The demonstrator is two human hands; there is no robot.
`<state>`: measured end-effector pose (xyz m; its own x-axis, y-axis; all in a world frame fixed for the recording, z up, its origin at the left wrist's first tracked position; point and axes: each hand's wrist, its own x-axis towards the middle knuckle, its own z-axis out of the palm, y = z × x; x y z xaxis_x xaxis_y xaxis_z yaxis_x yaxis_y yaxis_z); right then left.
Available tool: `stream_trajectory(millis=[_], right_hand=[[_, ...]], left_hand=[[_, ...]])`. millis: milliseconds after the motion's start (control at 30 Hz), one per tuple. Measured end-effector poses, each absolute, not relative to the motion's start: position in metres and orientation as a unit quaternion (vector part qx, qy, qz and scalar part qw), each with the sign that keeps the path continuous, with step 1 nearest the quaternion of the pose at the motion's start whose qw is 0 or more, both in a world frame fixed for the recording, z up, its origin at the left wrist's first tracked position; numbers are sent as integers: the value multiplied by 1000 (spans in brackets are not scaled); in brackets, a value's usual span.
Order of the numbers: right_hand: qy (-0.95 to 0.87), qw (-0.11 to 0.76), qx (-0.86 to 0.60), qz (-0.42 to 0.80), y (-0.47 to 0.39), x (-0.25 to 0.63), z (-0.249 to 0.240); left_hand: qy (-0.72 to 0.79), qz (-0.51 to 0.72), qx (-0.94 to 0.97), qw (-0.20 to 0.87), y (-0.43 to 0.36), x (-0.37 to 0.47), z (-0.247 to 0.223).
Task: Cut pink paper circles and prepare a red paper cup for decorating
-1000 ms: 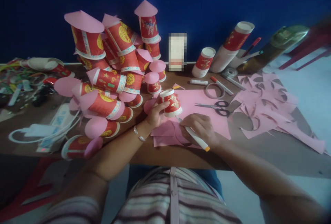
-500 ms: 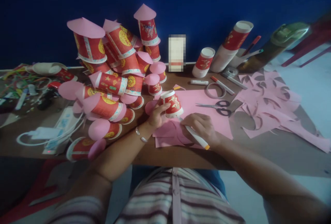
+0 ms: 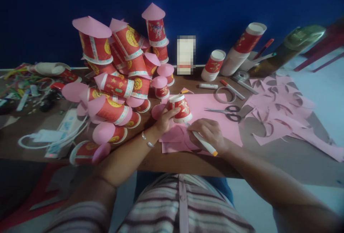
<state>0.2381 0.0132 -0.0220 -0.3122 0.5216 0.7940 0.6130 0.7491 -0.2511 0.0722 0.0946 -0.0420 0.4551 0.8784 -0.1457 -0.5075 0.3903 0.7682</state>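
My left hand grips a small red and white paper cup by its left side, the cup's wide rim down and slightly tilted. In my right hand is a white marker with an orange end pointing back toward me; its front end lies close to the cup's lower rim. Beneath both hands are pink paper sheets. Scissors lie on the pink paper to the right, below a roll of tape.
Red cups with pink cone tops crowd the left. Pink paper scraps cover the right. Stacked cups and a bottle stand at the back right. A power strip with white cables is at far left.
The cup in my left hand has shifted very slightly to the right. The whole view has moved a little; my right hand still holds the marker beside the cup.
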Motion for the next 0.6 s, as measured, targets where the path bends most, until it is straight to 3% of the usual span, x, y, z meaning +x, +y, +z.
stream_trajectory(millis=[600], right_hand=[[-814,467,-345,-6,12,240,-18]], left_hand=[[261,426,299,813,96,71,-43]])
